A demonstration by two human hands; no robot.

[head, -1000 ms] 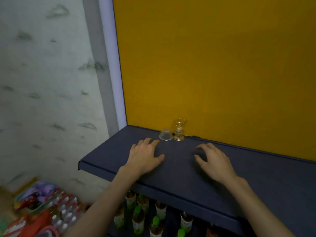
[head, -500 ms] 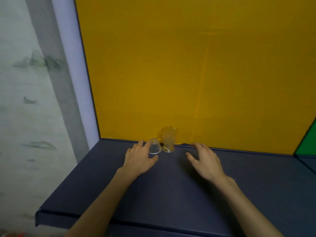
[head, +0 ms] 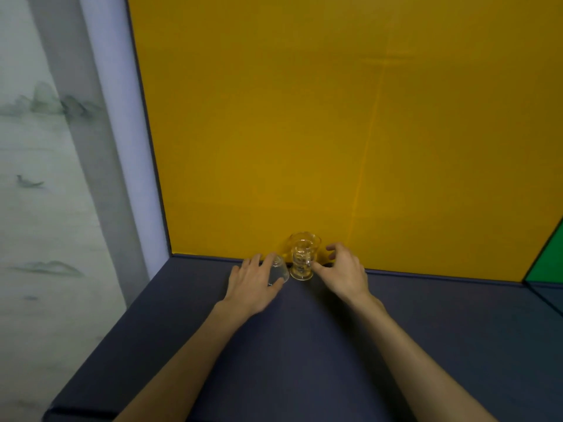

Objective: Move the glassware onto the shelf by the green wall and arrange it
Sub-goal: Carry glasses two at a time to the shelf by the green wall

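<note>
Two clear glasses stand at the back of the dark blue shelf [head: 304,345], against the yellow wall. The small upturned glass cup [head: 279,270] sits on the left. My left hand [head: 253,284] holds it, with fingers over its top and the thumb at its rim. The taller footed glass [head: 303,254] stands upright just to the right of the cup. My right hand [head: 342,274] is beside it on the right, thumb tip at its stem and fingers spread and curved, not closed around it.
The yellow wall [head: 335,132] backs the shelf. A strip of green wall [head: 548,260] shows at the far right, with more shelf below it. A pale pillar and a marbled wall [head: 45,208] lie to the left.
Both hands moved forward to the glasses. The left hand went from lying flat on the shelf to holding the small cup, and the right hand came up beside the footed glass. The camera shifted closer.
</note>
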